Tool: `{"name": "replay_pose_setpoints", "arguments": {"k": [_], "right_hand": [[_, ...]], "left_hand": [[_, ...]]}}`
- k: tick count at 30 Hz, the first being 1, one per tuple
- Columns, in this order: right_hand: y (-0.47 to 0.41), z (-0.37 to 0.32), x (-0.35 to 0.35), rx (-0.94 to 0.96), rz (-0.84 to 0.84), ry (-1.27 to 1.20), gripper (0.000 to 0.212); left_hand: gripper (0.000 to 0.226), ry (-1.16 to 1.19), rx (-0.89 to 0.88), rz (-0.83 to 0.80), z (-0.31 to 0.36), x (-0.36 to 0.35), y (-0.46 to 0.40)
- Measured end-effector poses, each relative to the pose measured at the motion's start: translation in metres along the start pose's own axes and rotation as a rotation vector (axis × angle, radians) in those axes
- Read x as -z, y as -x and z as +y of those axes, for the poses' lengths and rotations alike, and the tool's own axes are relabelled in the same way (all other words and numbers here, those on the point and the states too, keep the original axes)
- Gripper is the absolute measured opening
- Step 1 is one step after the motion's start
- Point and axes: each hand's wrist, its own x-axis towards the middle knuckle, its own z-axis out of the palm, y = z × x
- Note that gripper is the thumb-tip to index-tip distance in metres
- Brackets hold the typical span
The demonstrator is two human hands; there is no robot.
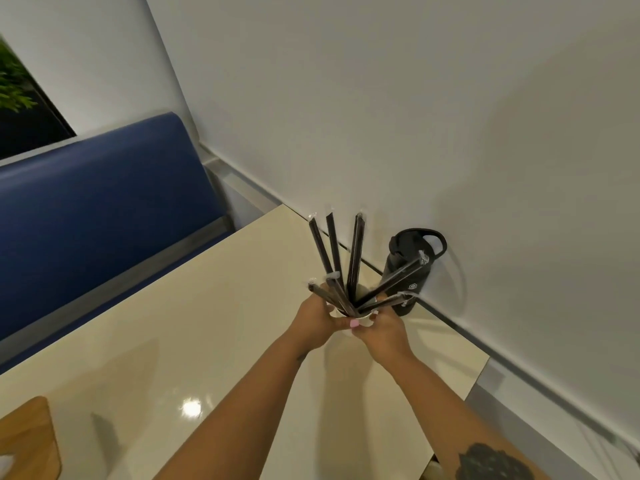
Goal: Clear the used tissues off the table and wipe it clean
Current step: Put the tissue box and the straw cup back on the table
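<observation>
I hold a small white paper cup (341, 315) of black plastic-wrapped straws (355, 258) in both grips, left hand (317, 318) and right hand (384, 329) curled round it, above the glossy cream bench (173, 341). A black bottle (410, 268) stands just beside, against the wall. I see no tissues.

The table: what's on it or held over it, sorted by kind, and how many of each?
Wrapped black straws: 7 that I can make out
White cup holding them, gripped by the left hand and right hand: 1
Black water bottle: 1
Total: 9
</observation>
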Motion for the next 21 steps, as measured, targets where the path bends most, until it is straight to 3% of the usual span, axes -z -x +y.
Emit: {"name": "replay_pose_setpoints", "arguments": {"k": [2, 4, 11, 21], "right_hand": [[0.000, -0.002, -0.001, 0.017, -0.009, 0.018, 0.043], [0.004, -0.005, -0.003, 0.025, -0.020, 0.039, 0.041], [0.042, -0.022, -0.017, 0.089, -0.071, 0.061, 0.045], [0.141, -0.053, -0.093, 0.187, -0.230, 0.098, 0.047]], "left_hand": [[0.046, 0.028, -0.010, 0.010, 0.003, 0.000, 0.003], [0.039, 0.046, -0.032, 0.022, 0.003, 0.002, 0.009], [0.038, 0.051, -0.136, 0.123, 0.002, 0.019, 0.057], [0.044, 0.082, -0.111, 0.290, -0.036, 0.072, 0.189]]}}
